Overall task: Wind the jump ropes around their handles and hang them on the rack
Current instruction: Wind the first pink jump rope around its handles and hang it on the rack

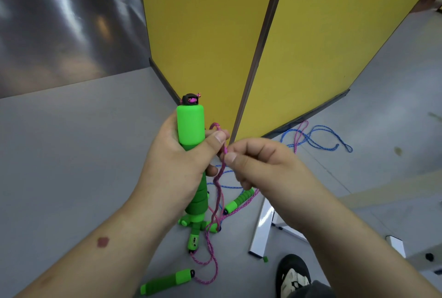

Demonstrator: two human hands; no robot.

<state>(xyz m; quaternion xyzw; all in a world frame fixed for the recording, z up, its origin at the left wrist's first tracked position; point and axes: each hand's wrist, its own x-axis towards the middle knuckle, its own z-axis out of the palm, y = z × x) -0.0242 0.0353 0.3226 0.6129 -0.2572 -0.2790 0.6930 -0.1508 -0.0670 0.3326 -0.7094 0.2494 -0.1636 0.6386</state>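
Observation:
My left hand (178, 166) grips a green foam jump-rope handle (191, 125) upright, black cap on top. A pink rope (218, 178) loops beside its thumb and hangs down to the floor. My right hand (258, 163) pinches that pink rope just right of the handle. On the floor below lie several more green handles (167, 282), (239, 200), with pink rope (212, 271) tangled among them. A blue rope (318, 141) lies spread on the floor farther right.
Two yellow partition panels (208, 34) stand straight ahead, meeting at a dark post. A white metal frame leg (262, 228) rests on the grey floor at lower right. A dark shoe (293, 273) shows at the bottom.

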